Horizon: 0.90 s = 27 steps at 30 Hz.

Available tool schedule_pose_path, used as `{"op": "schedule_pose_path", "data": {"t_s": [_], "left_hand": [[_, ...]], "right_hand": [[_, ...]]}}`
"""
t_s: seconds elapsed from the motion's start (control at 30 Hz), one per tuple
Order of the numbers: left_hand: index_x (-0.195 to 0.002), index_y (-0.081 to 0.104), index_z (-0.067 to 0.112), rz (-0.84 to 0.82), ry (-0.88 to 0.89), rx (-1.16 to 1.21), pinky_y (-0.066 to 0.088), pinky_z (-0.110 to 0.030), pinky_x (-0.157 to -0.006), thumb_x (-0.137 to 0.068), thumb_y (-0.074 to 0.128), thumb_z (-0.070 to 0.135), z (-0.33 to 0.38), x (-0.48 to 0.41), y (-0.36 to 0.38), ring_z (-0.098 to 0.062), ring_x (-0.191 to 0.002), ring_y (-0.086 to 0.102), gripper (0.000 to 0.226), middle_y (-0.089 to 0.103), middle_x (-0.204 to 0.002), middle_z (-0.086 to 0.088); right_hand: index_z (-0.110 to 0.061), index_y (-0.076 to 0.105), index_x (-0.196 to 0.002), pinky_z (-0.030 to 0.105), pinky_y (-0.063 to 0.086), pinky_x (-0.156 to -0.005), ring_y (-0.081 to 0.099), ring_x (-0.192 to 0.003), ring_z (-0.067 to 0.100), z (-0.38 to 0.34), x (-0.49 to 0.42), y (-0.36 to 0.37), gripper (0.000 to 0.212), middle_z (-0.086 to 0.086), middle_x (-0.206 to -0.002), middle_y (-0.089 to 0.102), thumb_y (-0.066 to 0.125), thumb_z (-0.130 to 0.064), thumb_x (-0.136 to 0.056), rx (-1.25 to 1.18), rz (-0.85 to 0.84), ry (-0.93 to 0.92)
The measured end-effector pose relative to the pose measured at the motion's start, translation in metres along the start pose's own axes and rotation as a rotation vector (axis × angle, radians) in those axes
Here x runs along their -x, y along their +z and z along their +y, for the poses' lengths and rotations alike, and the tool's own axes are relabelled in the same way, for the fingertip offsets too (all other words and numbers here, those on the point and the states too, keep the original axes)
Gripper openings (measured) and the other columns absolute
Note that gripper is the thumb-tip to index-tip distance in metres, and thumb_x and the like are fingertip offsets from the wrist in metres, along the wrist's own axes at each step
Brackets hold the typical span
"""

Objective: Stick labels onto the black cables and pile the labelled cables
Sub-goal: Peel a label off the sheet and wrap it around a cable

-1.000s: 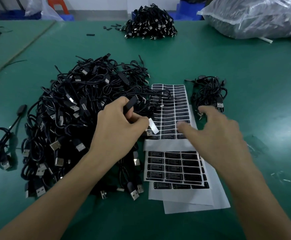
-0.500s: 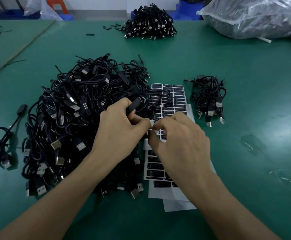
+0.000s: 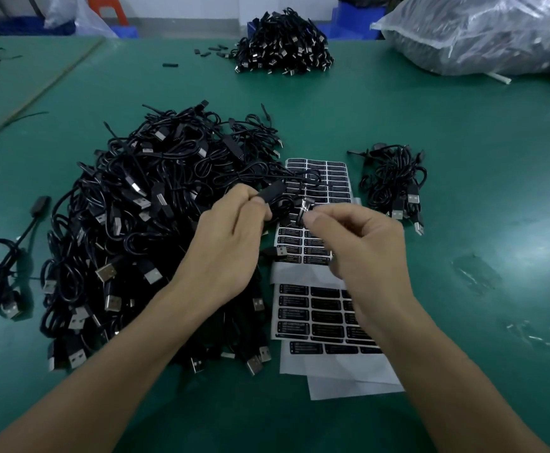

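Note:
My left hand [image 3: 226, 243] grips the black controller block of one cable [image 3: 272, 192] above the label sheets. My right hand [image 3: 360, 243] pinches a small label [image 3: 304, 208] at its fingertips, right beside that block. A big heap of black USB cables [image 3: 130, 230] lies to the left. Sheets of black labels on white backing [image 3: 319, 308] lie under and between my hands. A small pile of cables [image 3: 394, 183] sits to the right of the sheets.
Another cable pile [image 3: 283, 47] stands at the far middle of the green table [image 3: 463, 322]. A filled clear plastic bag [image 3: 483, 34] lies at the far right. A single loose cable [image 3: 5, 266] lies at the left. Small scraps [image 3: 528, 335] are scattered on the right.
My right hand came from the label sheet to my left hand, took the label at its fingertips, and now holds it slightly right of the cable block.

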<state>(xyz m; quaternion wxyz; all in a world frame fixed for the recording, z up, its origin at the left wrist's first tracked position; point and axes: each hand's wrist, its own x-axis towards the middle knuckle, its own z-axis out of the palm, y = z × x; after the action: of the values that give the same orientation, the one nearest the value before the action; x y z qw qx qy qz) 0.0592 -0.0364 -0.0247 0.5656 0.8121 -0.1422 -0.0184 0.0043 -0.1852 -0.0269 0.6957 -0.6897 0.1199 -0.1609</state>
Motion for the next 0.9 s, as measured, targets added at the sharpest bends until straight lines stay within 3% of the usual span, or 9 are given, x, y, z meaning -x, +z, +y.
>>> {"op": "schedule_pose_path", "data": {"t_s": [0.07,0.13,0.23,0.37,0.47,0.57,0.73,0.9], "left_hand": [[-0.085,0.065,0.029,0.001,0.047,-0.049,0.046,-0.030,-0.057,-0.105,0.044,0.025,0.0006,-0.0007,0.0002,-0.011,-0.059,0.050,0.030,0.058,-0.066,0.009],[-0.090,0.070,0.035,0.005,0.105,-0.093,0.056,-0.043,-0.074,-0.104,0.050,0.025,0.0008,-0.0001,0.0015,-0.017,-0.073,0.063,0.026,0.066,-0.080,0.004],[-0.090,0.073,0.042,0.005,0.124,-0.095,0.055,-0.049,-0.084,-0.097,0.058,0.033,0.0028,0.0022,0.0026,-0.018,-0.086,0.066,0.019,0.066,-0.091,-0.001],[-0.090,0.077,0.034,-0.029,0.093,0.000,0.060,-0.048,-0.080,-0.089,0.072,0.030,0.0053,0.0039,0.0011,-0.017,-0.075,0.072,0.007,0.074,-0.075,0.005],[-0.087,0.074,0.029,-0.018,0.100,0.030,0.062,-0.036,-0.073,-0.083,0.081,0.023,0.0056,0.0050,0.0009,-0.009,-0.067,0.073,0.010,0.075,-0.069,0.008],[-0.087,0.075,0.025,-0.050,0.066,0.047,0.062,-0.032,-0.072,-0.080,0.083,0.018,0.0054,0.0049,0.0010,-0.010,-0.068,0.075,0.012,0.076,-0.071,0.007],[-0.096,0.077,0.019,-0.146,-0.008,0.074,0.061,-0.038,-0.081,-0.081,0.081,0.013,0.0042,0.0028,0.0012,-0.013,-0.075,0.076,0.017,0.078,-0.078,0.004],[-0.087,0.076,0.021,-0.134,-0.036,0.162,0.060,-0.024,-0.069,-0.085,0.078,0.006,0.0041,0.0032,0.0011,-0.018,-0.071,0.076,0.015,0.077,-0.076,-0.001]], "right_hand": [[-0.025,0.078,-0.068,0.017,0.041,-0.046,0.053,-0.059,0.000,-0.0023,-0.0003,0.0006,0.012,-0.011,-0.067,0.065,0.079,-0.018,-0.078,-0.255,-0.080,0.125],[-0.026,0.078,-0.069,0.019,0.046,-0.051,0.061,-0.070,0.002,-0.0027,-0.0009,0.0022,0.001,-0.009,-0.075,0.070,0.078,-0.025,-0.069,-0.396,-0.158,0.182],[-0.024,0.078,-0.071,0.019,0.050,-0.058,0.065,-0.075,0.006,-0.0021,-0.0003,0.0047,0.005,-0.005,-0.078,0.072,0.076,-0.025,-0.067,-0.453,-0.193,0.199],[-0.023,0.078,-0.072,0.023,0.046,-0.067,0.064,-0.076,0.009,0.0003,-0.0017,0.0028,0.009,-0.002,-0.081,0.073,0.076,-0.028,-0.065,-0.382,-0.133,0.195],[-0.024,0.078,-0.069,0.024,0.044,-0.068,0.066,-0.074,0.008,0.0015,-0.0027,0.0019,0.005,-0.004,-0.077,0.073,0.075,-0.028,-0.066,-0.358,-0.122,0.187],[-0.025,0.078,-0.068,0.024,0.043,-0.067,0.065,-0.071,0.005,0.0015,-0.0034,0.0014,0.004,-0.007,-0.075,0.073,0.075,-0.027,-0.065,-0.341,-0.109,0.194],[-0.023,0.078,-0.070,0.023,0.046,-0.068,0.064,-0.072,0.005,0.0011,-0.0037,0.0012,0.008,-0.004,-0.077,0.073,0.076,-0.029,-0.064,-0.323,-0.108,0.192],[-0.020,0.079,-0.068,0.021,0.053,-0.064,0.067,-0.072,0.010,-0.0012,-0.0043,-0.0015,0.005,0.001,-0.077,0.074,0.077,-0.023,-0.066,-0.361,-0.102,0.193]]}}
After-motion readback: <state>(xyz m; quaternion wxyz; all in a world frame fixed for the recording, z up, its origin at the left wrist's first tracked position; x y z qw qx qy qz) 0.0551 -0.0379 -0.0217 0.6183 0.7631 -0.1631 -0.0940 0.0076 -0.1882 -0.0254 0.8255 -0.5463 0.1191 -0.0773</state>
